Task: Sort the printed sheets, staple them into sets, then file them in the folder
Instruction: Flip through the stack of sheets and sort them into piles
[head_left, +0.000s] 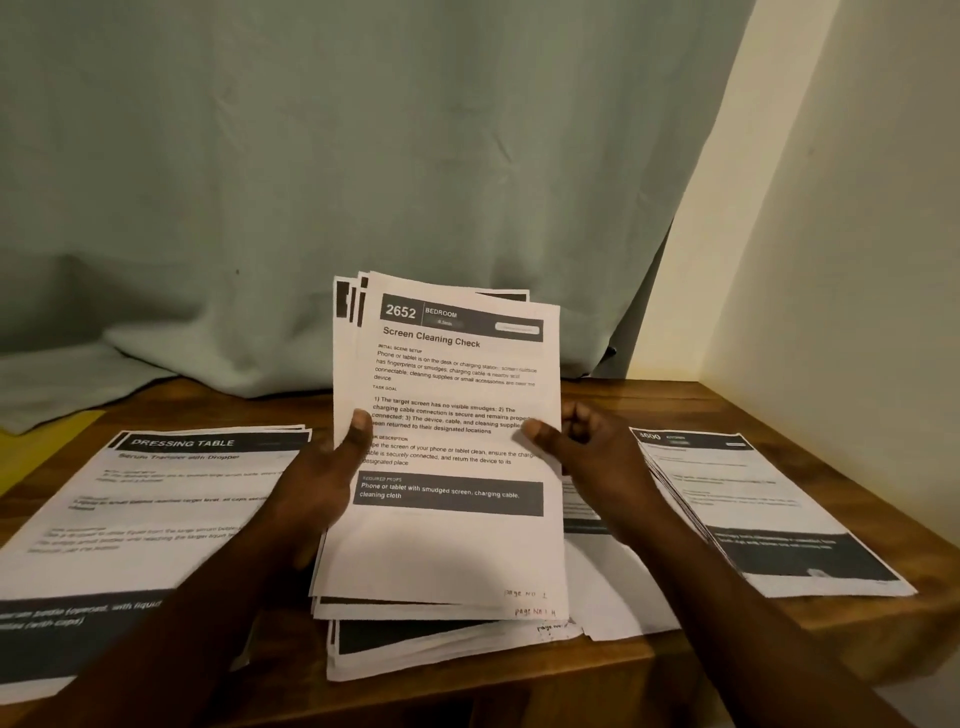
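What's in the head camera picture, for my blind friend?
The left hand and right hand hold a bundle of printed sheets, top one titled Screen Cleaning Check. A left pile and right pile lie on a wooden table by a green curtain.

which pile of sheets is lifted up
The middle bundle, "Screen Cleaning Check" on top, held by left hand and right hand; the Dressing Table pile and right pile lie flat.

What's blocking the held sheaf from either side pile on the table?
Nothing visible. The held sheaf is pinched by the left hand and right hand over the middle stack; the Dressing Table pile and the right pile both lie with bare tops.
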